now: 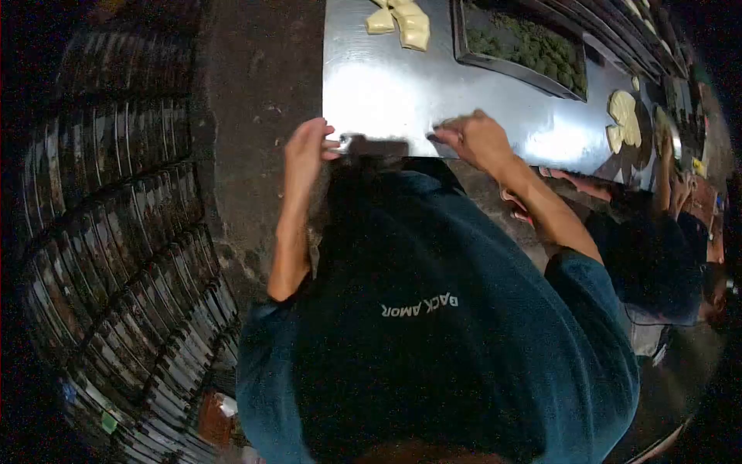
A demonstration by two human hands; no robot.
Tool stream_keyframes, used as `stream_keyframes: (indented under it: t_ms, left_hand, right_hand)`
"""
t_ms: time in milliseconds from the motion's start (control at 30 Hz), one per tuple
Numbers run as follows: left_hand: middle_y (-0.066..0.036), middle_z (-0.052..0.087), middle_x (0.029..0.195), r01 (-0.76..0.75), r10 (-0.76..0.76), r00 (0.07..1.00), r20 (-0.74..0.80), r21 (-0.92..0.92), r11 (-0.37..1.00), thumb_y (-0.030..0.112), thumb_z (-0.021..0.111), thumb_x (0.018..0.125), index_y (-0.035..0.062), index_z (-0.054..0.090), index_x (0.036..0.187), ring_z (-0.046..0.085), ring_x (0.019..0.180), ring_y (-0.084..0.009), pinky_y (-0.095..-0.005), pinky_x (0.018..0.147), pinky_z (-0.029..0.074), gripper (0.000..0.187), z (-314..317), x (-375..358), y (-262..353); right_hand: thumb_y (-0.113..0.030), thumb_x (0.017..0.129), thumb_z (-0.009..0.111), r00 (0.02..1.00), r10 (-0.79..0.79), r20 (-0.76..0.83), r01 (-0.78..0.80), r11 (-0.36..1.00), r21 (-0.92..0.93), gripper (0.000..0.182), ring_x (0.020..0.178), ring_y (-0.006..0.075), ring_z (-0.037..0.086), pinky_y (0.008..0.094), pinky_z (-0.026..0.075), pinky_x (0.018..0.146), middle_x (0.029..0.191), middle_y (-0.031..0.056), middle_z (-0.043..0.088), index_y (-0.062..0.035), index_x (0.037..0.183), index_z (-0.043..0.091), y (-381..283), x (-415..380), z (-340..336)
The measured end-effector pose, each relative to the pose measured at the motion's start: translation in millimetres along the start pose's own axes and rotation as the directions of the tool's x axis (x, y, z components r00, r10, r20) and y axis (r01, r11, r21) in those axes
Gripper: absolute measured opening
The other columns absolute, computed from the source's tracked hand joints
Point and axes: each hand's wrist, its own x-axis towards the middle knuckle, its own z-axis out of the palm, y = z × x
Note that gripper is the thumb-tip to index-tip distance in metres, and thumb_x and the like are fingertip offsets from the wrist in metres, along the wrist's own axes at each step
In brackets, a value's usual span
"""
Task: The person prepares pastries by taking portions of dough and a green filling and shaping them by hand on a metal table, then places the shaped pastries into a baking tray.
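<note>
At the front edge of the metal table [363, 97], my left hand [306, 147] has its fingers closed at the end of a small shiny metal piece [345, 143]. A dark bar-like shape [380, 148] extends to the right of that piece along the edge. Over the same edge, farther right, my right hand [475, 139] is bent, its fingers pressed together around something small and dark that I cannot make out. Pale yellow dough pieces [415, 29] lie on the table beyond my hands.
A dark tray [522, 71] of green lumps stands at the table's back. More dough [623, 120] lies to the right, near a co-worker's hand [680, 189] and dark clothing. Stacked metal trays [116, 201] fill the left side, beyond a strip of floor [255, 100].
</note>
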Motion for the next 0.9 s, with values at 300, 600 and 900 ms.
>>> stream_keyframes:
  t_ms: [300,600,900]
  left_hand:
    - [-0.012,0.063,0.102,0.051,-0.078,0.918,-0.389,-0.079,0.996,0.019,0.049,0.095,-0.0019,0.055,0.116,0.062,0.078,-0.0148,-0.0264,0.062,0.052,0.030,-80,-21,-28]
    - [-0.021,0.057,0.116,-0.616,0.680,0.731,0.057,0.486,0.620,0.016,0.057,0.084,-0.0001,0.053,0.120,0.053,0.111,-0.0347,-0.0371,0.093,0.044,0.040,80,175,44]
    - [-0.023,0.060,0.094,-0.501,0.513,0.791,0.334,0.834,0.231,0.023,0.070,0.073,0.0011,0.064,0.086,0.058,0.087,-0.0395,-0.0461,0.076,0.047,0.026,83,130,80]
  right_hand:
    - [-0.036,0.088,0.053,0.954,-0.080,-0.290,0.004,0.968,-0.252,0.054,0.132,0.0391,0.025,0.0638,0.018,0.103,0.140,0.0180,0.034,-0.0155,0.136,0.039,-3,70,63]
    - [-0.016,0.081,0.056,0.989,-0.127,0.074,0.131,0.990,-0.057,0.026,0.084,0.0351,0.056,0.0434,0.051,0.069,0.085,0.0174,0.057,0.0002,0.100,0.051,26,12,21]
    - [-0.024,0.070,0.075,0.829,0.152,-0.538,0.109,0.900,0.421,0.049,0.077,0.0152,0.062,0.0306,0.050,0.068,0.090,0.0094,0.066,-0.0052,0.113,0.060,112,17,-187]
